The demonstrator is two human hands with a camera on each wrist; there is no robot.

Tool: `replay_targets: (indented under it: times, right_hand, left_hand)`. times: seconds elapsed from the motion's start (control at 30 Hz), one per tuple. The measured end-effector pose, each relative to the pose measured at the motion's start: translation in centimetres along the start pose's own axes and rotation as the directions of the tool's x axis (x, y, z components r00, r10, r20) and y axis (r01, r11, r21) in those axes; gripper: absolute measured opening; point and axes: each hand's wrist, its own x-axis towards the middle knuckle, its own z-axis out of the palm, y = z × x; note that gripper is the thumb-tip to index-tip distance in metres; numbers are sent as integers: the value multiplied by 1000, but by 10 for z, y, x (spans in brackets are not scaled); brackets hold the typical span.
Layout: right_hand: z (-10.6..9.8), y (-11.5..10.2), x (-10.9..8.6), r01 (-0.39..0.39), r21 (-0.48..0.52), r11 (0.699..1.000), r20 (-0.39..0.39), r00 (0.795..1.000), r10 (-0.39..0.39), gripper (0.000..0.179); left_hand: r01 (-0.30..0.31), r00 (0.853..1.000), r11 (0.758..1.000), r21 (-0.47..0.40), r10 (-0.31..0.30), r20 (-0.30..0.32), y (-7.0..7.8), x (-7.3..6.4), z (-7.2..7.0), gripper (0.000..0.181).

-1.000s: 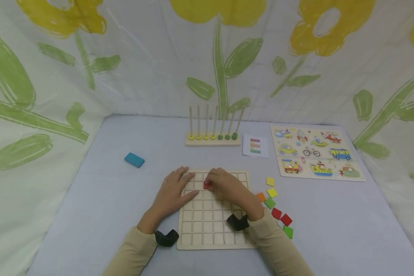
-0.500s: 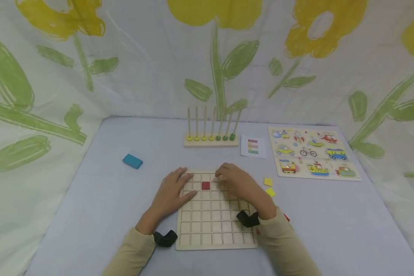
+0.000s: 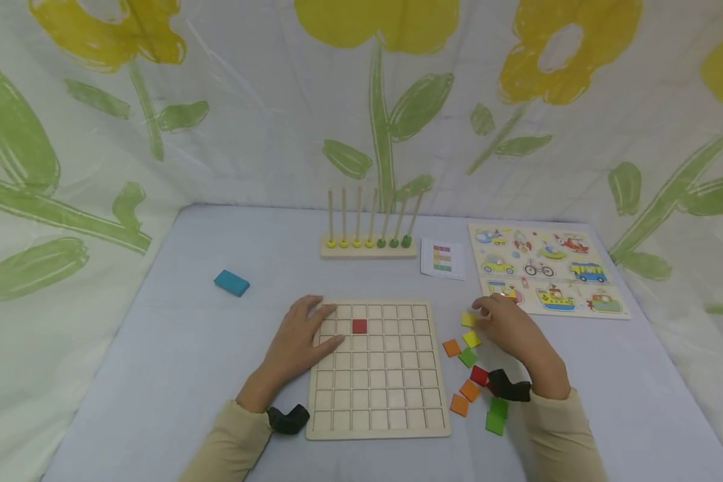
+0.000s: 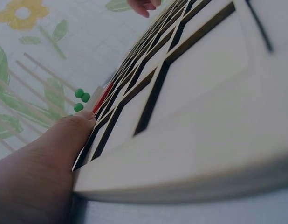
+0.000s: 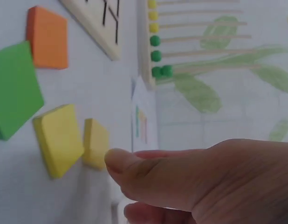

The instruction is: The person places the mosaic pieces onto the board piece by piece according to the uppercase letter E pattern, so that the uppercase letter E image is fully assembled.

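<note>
Okay, left hand: lay spread along the board's upper left edge, gripping nothing; likely steadying it.
Right hand: hung beside the upper yellow tile, fingers loosely bent, nothing visible in them; couldn't tell if a fingertip touched.
Grid board: lay flat in front of the person, presumably central so both hands could get at it.
Red tile: sat in the second row, third column from left.
Loose tiles: orange, green, red, yellow, scattered right of the board, probably for easy right-hand picking.
Pattern card: lay beyond the board, coloured rows showing; seemingly kept in sight as reference.
Bead stand: stood behind, apparently out of the way.
</note>
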Motion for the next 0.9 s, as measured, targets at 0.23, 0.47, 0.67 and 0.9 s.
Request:
replay_targets:
  times: [0.23, 0.47, 0.67, 0.9]
  right_hand:
    - [13, 9, 3, 11, 36, 999, 2, 1000, -11, 23]
    - [20, 11, 5, 56, 12, 998, -31, 998, -56, 26]
    - [21, 11, 6, 66, -4, 998, -34, 997, -66, 30]
    - [22, 4, 7, 71, 4, 997, -30, 997, -71, 31]
  left_hand:
    - [-24, 1000, 1000, -11, 23, -21, 0, 0, -2, 60]
    - [-50, 998, 998, -24, 49, -24, -1, -1, 1, 57]
    - [-95, 995, 995, -19, 95, -20, -2, -1, 1, 55]
    - [-145, 989, 989, 38, 146, -24, -3, -1, 0, 54]
